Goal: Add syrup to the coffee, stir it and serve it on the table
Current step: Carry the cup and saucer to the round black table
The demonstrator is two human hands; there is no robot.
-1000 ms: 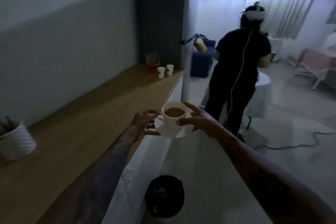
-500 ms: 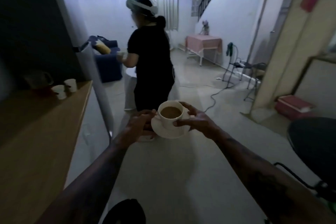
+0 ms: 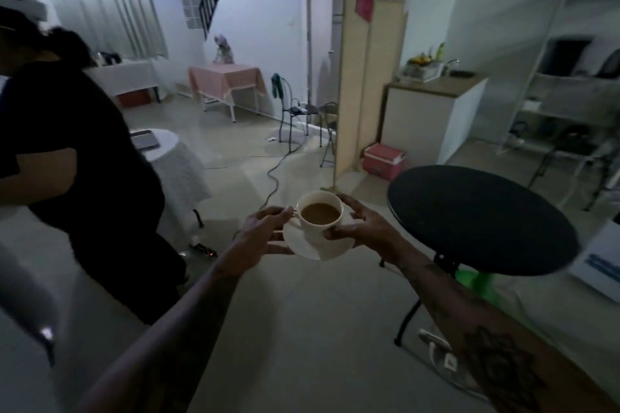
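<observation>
I hold the saucer (image 3: 318, 240) in both hands, left hand (image 3: 265, 231) and right hand (image 3: 364, 228) closed on its rim, cup (image 3: 320, 214) of coffee (image 3: 319, 213) on top. I should keep it level toward the black table (image 3: 483, 221) nearby.

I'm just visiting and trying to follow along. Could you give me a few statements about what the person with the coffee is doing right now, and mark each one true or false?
1. The cup sits on a saucer held in the air. True.
2. Only one hand carries it. False: the left hand and right hand both hold it.
3. The cup is empty. False: it holds light-brown coffee.
4. The round black table has nothing on its visible top. True.
5. The cup already rests on that table. False: it is to the table's left, above the floor.
</observation>
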